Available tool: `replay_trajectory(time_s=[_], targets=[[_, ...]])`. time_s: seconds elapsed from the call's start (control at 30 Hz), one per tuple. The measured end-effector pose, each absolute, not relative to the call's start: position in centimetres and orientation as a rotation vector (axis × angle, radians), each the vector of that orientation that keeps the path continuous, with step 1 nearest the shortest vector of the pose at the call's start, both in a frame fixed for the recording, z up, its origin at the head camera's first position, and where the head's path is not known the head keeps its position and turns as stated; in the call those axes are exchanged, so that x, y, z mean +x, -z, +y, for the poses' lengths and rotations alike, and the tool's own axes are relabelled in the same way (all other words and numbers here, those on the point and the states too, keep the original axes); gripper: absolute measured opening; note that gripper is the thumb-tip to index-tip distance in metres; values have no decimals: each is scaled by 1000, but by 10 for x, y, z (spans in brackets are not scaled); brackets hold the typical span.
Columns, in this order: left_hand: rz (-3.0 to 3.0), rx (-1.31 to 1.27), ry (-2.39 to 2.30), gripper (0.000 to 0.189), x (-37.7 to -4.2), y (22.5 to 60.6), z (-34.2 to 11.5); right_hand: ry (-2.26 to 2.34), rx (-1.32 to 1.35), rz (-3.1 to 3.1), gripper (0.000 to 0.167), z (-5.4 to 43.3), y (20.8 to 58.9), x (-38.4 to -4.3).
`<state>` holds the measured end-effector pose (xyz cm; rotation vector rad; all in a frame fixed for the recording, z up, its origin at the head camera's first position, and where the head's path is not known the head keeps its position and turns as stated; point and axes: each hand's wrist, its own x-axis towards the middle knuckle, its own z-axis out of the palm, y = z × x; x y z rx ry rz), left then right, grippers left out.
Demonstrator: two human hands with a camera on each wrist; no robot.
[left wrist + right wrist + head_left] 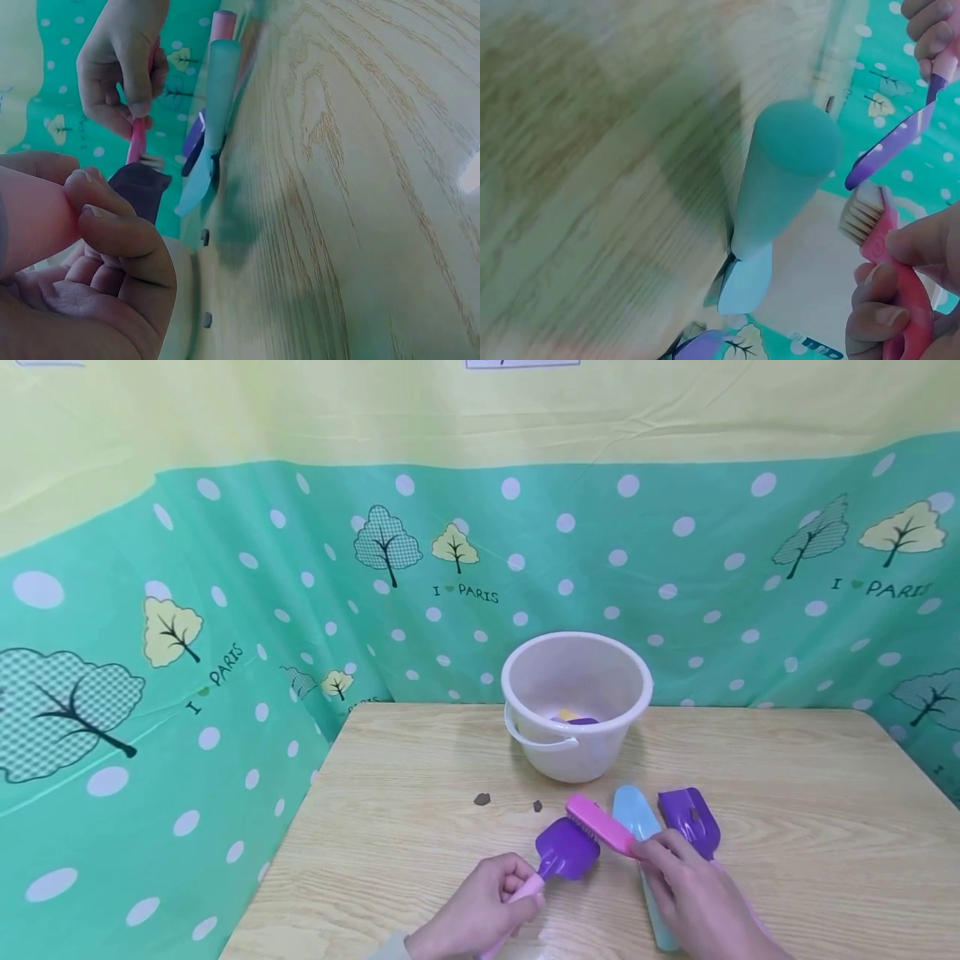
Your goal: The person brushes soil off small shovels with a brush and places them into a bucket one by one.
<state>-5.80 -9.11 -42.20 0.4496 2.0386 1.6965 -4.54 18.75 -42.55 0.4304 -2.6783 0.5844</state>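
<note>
My left hand (pixel 480 903) grips the pink handle of a small shovel with a purple blade (pixel 567 852), held above the table. In my right hand (pixel 701 893) is a pink brush (pixel 603 827), its bristles at the blade's right edge; whether they touch it is hard to tell. The right wrist view shows the brush's pale bristles (pixel 861 215) close to the shovel's tip. Beneath the right hand lies a light blue trowel (pixel 636 808). Beside it rests a second purple shovel (pixel 693 827) with a square end and a dark bit on its blade.
A white bucket (pixel 573 752) stands behind the tools, with yellow and purple things inside and its handle hanging at the front. Dark brown bits, one larger (pixel 482 799) and one smaller (pixel 537 806), lie on the wooden table (pixel 405 827). A green dotted curtain (pixel 465 610) surrounds the table.
</note>
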Motion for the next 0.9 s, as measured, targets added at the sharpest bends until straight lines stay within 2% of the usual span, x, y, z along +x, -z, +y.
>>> replay_trajectory(time_s=[0.17,0.57,0.7,0.73,0.8,0.9], targets=[[2039,462,-1709,17,-58,423,-91,-626,379,-2714,35,192,421,-48],[2072,456,-1683,14,-60,423,-89,-663,506,-2556,41,184,405,-41],[2108,445,-1657,15,-60,423,-86,-649,640,-2437,15,176,403,-38],[2112,443,-1657,15,-61,423,-86,-654,677,-2406,16,174,403,-37],[2117,429,-1663,15,-61,423,-84,-667,743,-2348,32,169,404,-36],[2126,412,-1670,15,-62,424,-83,-683,776,-2341,38,165,407,-33]])
